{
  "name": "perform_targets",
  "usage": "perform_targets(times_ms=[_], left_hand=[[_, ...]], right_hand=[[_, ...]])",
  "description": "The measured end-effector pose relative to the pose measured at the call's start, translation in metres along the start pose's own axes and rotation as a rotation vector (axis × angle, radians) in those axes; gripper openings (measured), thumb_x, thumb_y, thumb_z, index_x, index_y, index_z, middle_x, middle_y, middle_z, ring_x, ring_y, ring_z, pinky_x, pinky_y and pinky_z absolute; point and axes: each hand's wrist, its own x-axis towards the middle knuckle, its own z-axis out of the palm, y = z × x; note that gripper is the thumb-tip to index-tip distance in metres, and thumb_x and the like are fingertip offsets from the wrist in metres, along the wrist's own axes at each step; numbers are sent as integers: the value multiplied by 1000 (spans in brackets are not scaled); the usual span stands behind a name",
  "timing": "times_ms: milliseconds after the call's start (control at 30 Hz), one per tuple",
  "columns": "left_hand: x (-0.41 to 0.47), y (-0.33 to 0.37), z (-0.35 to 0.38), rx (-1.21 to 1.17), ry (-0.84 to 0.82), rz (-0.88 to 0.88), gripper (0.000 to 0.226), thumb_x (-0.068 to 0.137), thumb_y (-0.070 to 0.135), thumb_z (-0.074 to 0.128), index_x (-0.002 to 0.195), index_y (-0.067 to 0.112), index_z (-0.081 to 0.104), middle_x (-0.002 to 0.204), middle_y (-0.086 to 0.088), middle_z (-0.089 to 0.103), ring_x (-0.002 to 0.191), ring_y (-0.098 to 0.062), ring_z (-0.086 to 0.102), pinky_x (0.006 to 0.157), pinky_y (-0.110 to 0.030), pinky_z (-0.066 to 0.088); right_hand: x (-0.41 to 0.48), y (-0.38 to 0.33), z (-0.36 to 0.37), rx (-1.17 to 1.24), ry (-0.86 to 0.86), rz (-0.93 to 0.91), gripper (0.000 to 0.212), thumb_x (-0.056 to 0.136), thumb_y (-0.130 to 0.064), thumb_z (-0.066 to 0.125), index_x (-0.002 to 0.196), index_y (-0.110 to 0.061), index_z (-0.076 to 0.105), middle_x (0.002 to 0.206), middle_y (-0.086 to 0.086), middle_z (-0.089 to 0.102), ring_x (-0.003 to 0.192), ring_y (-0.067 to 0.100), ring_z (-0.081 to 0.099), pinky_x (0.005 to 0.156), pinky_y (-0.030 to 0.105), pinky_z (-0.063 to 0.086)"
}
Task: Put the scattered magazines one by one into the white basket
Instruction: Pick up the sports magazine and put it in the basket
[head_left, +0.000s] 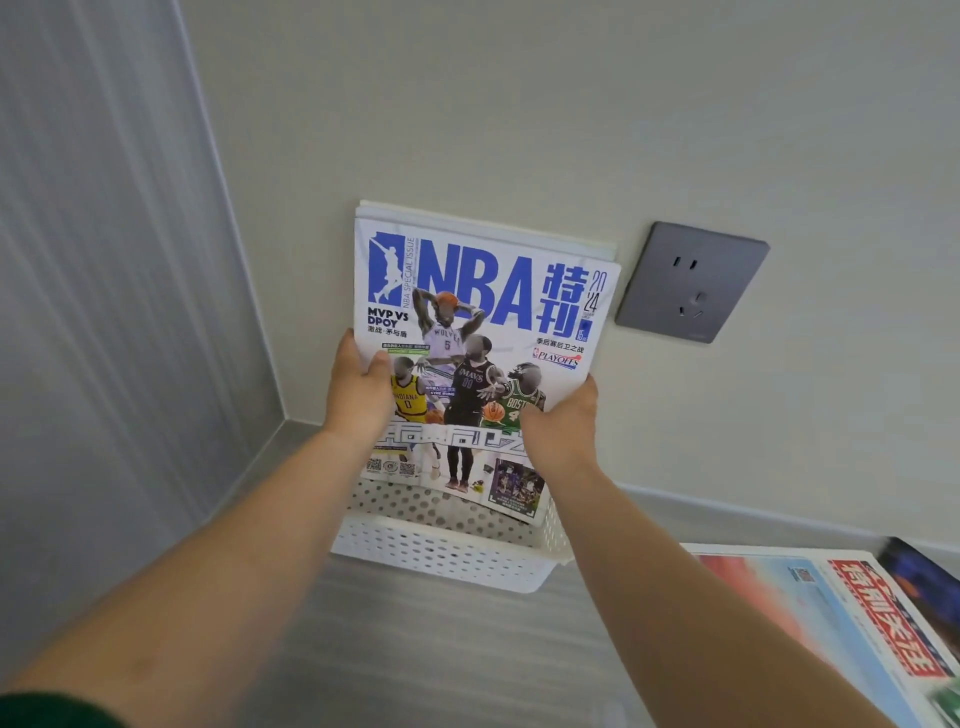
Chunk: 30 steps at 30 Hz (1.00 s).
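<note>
White perforated plastic formed the basket (447, 558), which stood on a grey surface (415, 649) against a pale wall (519, 104), and a person held a basketball magazine (483, 332) upright with its lower edge inside that basket. Both bare forearms reached forward and upward from the bottom of the view, converging on the magazine above the basket. The left hand (358, 389) clasped the magazine's left edge, thumb pressed flat across the front cover and fingers hidden behind it. The right hand (563, 421) gripped the lower right part of the cover, its fingers closed on the paper near the right edge, wrist bent slightly inward. The cover faced the camera, showing large blue letters and several players, and leaned back toward the wall. Behind it in the basket, the top edges of more magazines (467, 223) rose just above its upper rim, resting against the wall. Right of the basket and higher on the wall sat a grey socket (691, 283). Also to the basket's right, well apart from it, a magazine with red lettering (852, 618) lay flat on the surface, with a dark magazine (919, 582) partly overlapped at its far side. A dark green sleeve (47, 712) showed at the left arm's near end.
</note>
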Motion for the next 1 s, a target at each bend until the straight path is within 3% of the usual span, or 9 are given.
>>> perform_targets(times_ms=[133, 267, 400, 500, 600, 700, 767, 867, 1000], left_hand=[[4, -4, -7, 82, -14, 31, 32, 95, 17, 31, 125, 14, 38, 127, -8, 53, 98, -16, 48, 80, -31, 38], [1, -4, -11, 119, -101, 49, 33, 93, 17, 36, 126, 17, 37, 131, -6, 51, 115, -24, 50, 93, -37, 40], [-23, -2, -12, 307, 19, 119, 43, 89, 15, 46, 130, 12, 35, 140, -12, 40, 128, -30, 38, 108, -49, 33], [-63, 6, -1, 377, 32, 261, 51, 89, 16, 47, 137, 17, 30, 149, -6, 28, 137, -24, 26, 114, -45, 21], [-108, 12, 19, 369, -114, 435, 41, 88, 11, 49, 128, 17, 46, 143, -3, 39, 130, -10, 31, 112, -32, 23], [-145, 11, 45, 399, -300, 479, 27, 87, 10, 51, 111, 15, 61, 127, -4, 57, 111, -4, 43, 93, -10, 25], [-165, 6, 65, 435, -428, 427, 24, 86, 10, 52, 106, 14, 64, 120, -5, 62, 108, -12, 52, 81, -9, 29], [-193, -9, 94, 523, -593, 360, 26, 88, 13, 51, 111, 15, 61, 123, -3, 60, 116, -16, 52, 85, -9, 27], [-211, -27, 134, 659, -725, 332, 32, 87, 16, 50, 119, 18, 55, 131, -2, 54, 120, -17, 48, 89, -13, 29]], right_hand=[[4, -1, 4, -280, 26, -21, 70, 79, -13, 56, 135, -6, 16, 131, 15, 36, 120, 30, 37, 102, 45, 36], [5, 2, -11, -505, -59, -21, 57, 81, -19, 53, 129, -3, 26, 130, 17, 40, 120, 33, 37, 103, 42, 30], [-4, 15, -48, -501, -128, -30, 58, 83, -16, 52, 135, -7, 29, 139, 16, 38, 128, 33, 34, 108, 42, 30], [-24, 39, -92, -480, -82, -18, 56, 83, -13, 52, 135, -9, 32, 141, 15, 37, 130, 31, 34, 107, 37, 28], [-44, 73, -145, -518, -20, 37, 54, 83, -14, 53, 134, -11, 36, 140, 15, 39, 128, 31, 36, 107, 39, 29], [-61, 110, -200, -683, 64, 125, 55, 83, -17, 51, 135, -12, 34, 143, 13, 37, 131, 31, 32, 111, 42, 23], [-74, 138, -233, -763, 93, 187, 56, 84, -19, 50, 136, -13, 31, 144, 12, 34, 133, 30, 27, 112, 41, 20], [-95, 176, -273, -837, 130, 240, 55, 87, -31, 45, 137, -14, 27, 149, 10, 26, 137, 28, 20, 115, 41, 14], [-112, 210, -301, -1025, 126, 159, 57, 91, -48, 28, 141, -20, 19, 155, 4, 10, 143, 23, 4, 116, 39, -2]])
